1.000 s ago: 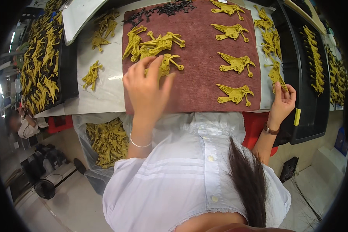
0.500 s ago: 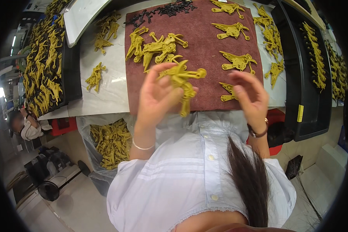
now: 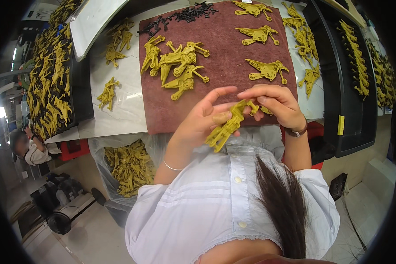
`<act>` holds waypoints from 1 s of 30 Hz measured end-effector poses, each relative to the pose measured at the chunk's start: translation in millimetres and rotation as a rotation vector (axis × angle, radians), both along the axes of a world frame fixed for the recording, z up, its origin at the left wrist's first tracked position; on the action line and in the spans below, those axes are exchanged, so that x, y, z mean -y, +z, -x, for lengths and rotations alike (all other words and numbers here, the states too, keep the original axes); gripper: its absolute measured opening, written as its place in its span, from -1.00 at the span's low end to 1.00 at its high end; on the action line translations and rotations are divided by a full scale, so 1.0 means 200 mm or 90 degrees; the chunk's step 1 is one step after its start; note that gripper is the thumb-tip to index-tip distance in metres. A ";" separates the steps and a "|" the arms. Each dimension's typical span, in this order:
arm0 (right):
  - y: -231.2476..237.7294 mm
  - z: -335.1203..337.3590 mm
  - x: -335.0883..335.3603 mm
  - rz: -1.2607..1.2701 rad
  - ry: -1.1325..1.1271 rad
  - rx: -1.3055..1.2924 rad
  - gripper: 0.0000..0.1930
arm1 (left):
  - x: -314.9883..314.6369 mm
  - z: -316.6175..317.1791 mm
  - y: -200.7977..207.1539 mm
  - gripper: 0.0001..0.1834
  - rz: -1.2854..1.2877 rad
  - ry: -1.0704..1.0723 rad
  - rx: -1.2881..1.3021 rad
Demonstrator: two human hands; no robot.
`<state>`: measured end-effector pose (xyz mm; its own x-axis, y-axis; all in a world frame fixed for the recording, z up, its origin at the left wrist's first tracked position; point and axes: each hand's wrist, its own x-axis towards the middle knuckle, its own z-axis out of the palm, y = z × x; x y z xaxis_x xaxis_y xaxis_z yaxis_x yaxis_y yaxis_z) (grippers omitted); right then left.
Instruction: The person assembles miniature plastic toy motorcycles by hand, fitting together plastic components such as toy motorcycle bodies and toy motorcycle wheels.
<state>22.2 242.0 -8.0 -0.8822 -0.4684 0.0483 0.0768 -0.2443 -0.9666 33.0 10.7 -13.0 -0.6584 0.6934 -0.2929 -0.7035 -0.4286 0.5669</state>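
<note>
In front of my chest, close over the cloth's near edge, my left hand (image 3: 203, 118) grips a yellow plastic part (image 3: 226, 128) between thumb and fingers. The piece is tilted, its lower end pointing down toward my shirt. My right hand (image 3: 275, 104) is curled around its upper right end, with thumb and fingertips pinched close there. Whether a small piece sits between those fingertips is hidden. Beyond my right hand, a column of similar yellow parts (image 3: 268, 70) lies on the red-brown cloth (image 3: 224, 57). To the left, a loose cluster of yellow parts (image 3: 182, 59) rests on it too.
Small black pieces (image 3: 193, 12) are heaped at the cloth's far left. Black trays with yellow parts stand on the left (image 3: 81, 83) and right (image 3: 339, 127). A plastic-lined bin (image 3: 101, 165) full of yellow parts is below the table edge. Another person (image 3: 35, 152) is at far left.
The yellow part has moved right and down and is now turned lower end toward me. My right hand has come left to meet it, its fingers closing on its end.
</note>
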 end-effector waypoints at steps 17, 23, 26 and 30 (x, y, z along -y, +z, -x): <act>-0.06 -0.14 0.20 -0.027 -0.152 -0.031 -0.79 | 0.01 -0.10 0.00 -0.21 0.398 0.400 -0.635; 0.01 -0.16 0.21 0.019 -0.107 0.114 -0.79 | 0.03 -0.10 -0.02 -0.75 0.750 0.381 -0.926; -0.04 -0.15 0.17 -0.089 -0.237 -0.090 -0.81 | 0.02 -0.13 -0.01 -0.76 0.694 0.383 -0.949; -0.04 -0.08 0.16 -0.211 -0.129 -0.349 -0.81 | 0.01 -0.12 -0.04 -0.76 0.566 0.338 -0.820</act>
<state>37.3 209.1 -16.0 -0.8429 -0.3636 0.3965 -0.4626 0.1134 -0.8793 57.6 9.4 -20.5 -0.8617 0.2504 0.4412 0.5027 0.3045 0.8091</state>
